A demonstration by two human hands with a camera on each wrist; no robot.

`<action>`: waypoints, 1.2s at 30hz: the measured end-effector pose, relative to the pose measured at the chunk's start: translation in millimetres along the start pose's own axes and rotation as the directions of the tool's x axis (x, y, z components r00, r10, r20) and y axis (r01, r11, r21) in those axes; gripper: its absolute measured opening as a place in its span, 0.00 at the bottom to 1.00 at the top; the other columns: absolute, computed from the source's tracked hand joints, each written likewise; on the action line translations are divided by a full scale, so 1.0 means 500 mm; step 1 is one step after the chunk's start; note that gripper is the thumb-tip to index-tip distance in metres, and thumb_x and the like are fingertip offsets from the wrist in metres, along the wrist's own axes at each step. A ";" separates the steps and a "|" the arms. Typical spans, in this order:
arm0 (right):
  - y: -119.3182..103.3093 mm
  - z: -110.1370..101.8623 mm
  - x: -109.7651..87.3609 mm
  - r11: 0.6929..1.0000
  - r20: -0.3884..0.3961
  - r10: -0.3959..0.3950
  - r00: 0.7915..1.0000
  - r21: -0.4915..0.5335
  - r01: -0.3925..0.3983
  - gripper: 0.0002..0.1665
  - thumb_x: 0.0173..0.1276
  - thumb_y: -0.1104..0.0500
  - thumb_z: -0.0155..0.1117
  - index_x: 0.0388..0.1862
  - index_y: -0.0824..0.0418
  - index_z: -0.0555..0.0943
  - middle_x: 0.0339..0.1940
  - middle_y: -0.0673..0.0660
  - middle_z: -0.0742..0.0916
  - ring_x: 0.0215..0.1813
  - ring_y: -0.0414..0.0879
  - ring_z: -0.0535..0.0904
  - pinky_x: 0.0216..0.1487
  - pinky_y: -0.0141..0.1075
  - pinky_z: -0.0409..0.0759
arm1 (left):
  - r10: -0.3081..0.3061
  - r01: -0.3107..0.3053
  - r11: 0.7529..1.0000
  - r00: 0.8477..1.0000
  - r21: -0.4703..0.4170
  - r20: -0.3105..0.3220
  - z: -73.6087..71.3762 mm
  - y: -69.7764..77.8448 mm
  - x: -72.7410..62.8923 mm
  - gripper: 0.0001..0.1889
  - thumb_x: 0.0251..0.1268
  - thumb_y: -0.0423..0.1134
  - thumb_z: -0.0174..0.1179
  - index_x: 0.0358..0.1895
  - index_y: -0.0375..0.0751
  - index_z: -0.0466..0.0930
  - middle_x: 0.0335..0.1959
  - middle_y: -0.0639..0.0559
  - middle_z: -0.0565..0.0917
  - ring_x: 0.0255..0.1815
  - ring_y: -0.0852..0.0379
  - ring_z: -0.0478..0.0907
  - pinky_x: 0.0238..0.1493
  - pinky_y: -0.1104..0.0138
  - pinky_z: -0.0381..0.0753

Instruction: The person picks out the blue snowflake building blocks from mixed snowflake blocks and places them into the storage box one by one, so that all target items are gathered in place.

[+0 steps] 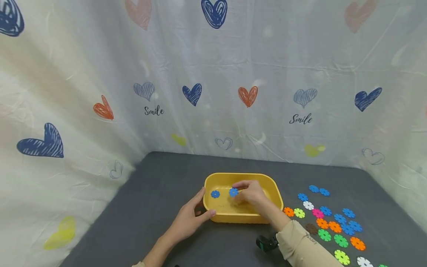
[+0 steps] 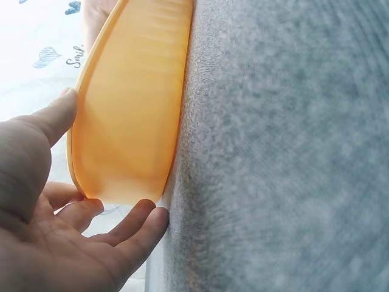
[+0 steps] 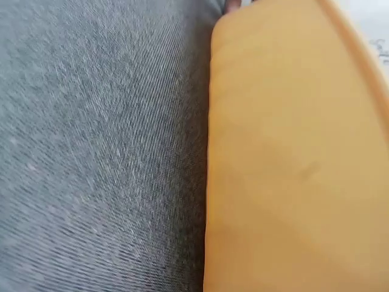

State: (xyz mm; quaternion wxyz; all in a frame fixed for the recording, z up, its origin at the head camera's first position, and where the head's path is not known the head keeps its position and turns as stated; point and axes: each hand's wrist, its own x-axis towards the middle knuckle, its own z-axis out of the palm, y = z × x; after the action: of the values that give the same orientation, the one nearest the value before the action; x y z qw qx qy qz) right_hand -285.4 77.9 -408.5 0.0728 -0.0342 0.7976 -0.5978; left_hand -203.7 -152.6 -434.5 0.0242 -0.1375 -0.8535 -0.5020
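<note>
A yellow plastic tub (image 1: pixel 238 218) stands on the dark grey table. My left hand (image 1: pixel 188 219) holds the tub's left end; in the left wrist view its thumb (image 2: pixel 59 112) lies against the rim and other fingertips touch the end wall. Reaching over the near wall, my right hand (image 1: pixel 252 193) pinches a blue notched plastic disc (image 1: pixel 233 192) inside the tub. A second blue disc (image 1: pixel 215 194) lies on the tub floor, to the left. The right wrist view shows mostly the tub's outer wall (image 3: pixel 292 152), so the right fingers are hidden there.
Several notched discs in blue, orange, green, pink, white and brown lie loose right of the tub, such as a white disc (image 1: pixel 308 205) and an orange disc (image 1: pixel 357 243). A small black device (image 1: pixel 266 243) is beside the right forearm. A heart-printed curtain (image 1: pixel 220 74) borders the table.
</note>
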 end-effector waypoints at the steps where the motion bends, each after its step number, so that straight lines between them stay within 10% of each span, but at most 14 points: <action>1: 0.001 0.003 0.004 1.000 0.007 0.009 1.000 -0.005 -0.009 0.24 0.42 0.77 0.77 0.43 0.68 0.87 0.39 0.58 0.87 0.33 0.48 0.80 0.33 0.39 0.83 | 0.000 0.000 1.000 1.000 0.001 0.001 0.001 0.000 0.000 0.45 0.65 0.52 0.65 0.78 0.41 0.51 0.77 0.47 0.55 0.60 0.48 0.74 0.55 0.53 0.78; 19: 0.015 0.055 0.054 0.945 0.045 -0.126 0.991 -0.299 0.134 0.21 0.38 0.73 0.83 0.35 0.64 0.89 0.32 0.55 0.87 0.33 0.45 0.77 0.32 0.34 0.80 | -0.019 0.019 1.000 1.000 -0.009 0.011 0.003 -0.002 0.000 0.45 0.66 0.53 0.65 0.79 0.40 0.51 0.77 0.47 0.55 0.64 0.45 0.72 0.56 0.52 0.77; 36: 0.021 0.052 0.059 0.932 0.072 -0.191 0.979 -0.299 0.204 0.19 0.44 0.73 0.81 0.38 0.64 0.90 0.36 0.54 0.89 0.42 0.49 0.83 0.41 0.39 0.83 | -0.026 0.026 1.000 1.000 0.000 0.016 0.002 -0.001 0.000 0.45 0.66 0.53 0.65 0.79 0.43 0.50 0.77 0.51 0.54 0.64 0.48 0.71 0.57 0.54 0.76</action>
State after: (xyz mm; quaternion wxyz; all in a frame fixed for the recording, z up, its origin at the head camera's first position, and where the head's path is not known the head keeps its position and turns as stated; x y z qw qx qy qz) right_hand -309.9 51.9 -427.9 0.0229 -0.1374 0.8711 -0.4709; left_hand -203.8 -152.1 -435.2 0.0107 -0.1304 -0.8553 -0.5013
